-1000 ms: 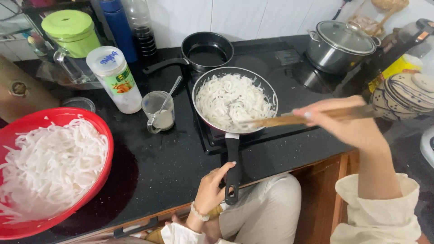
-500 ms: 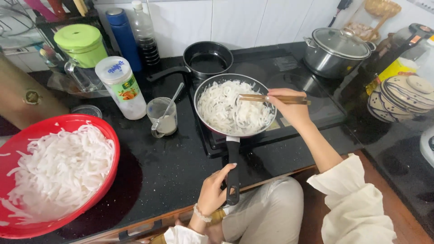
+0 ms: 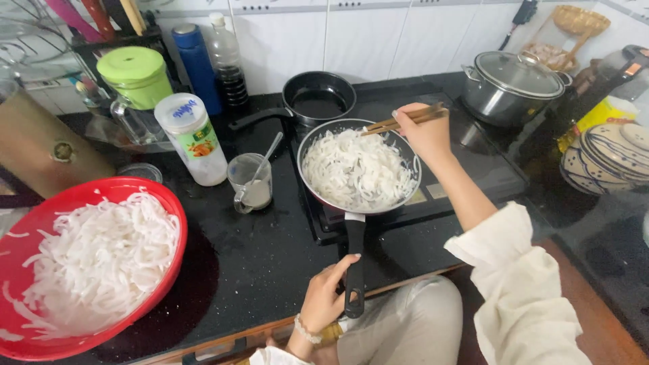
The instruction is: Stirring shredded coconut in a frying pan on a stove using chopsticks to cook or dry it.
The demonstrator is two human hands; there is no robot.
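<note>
With the left hand (image 3: pixel 324 297) clamped on the pan handle (image 3: pixel 354 260) to steady it, the right hand (image 3: pixel 422 132), closed on the chopsticks (image 3: pixel 405 119), does best turning the noodles (image 3: pixel 357 169) gently so none spill over the rim.

- My frying pan (image 3: pixel 359 172) has a black handle and holds white shreds.
- My chopsticks (image 3: pixel 404 120) are brown wood.
- Red bowl (image 3: pixel 88 270), white shreds inside.
- Black glossy bench (image 3: pixel 263 263).
- Green-lidded jar (image 3: pixel 137 78).
- Blue bottle (image 3: pixel 197 64).

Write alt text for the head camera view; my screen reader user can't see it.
A person's left hand holds the handle of a frying pan of white strips on a black stove, while the right hand holds chopsticks over it. A red bowl of more strips sits at left.
</note>
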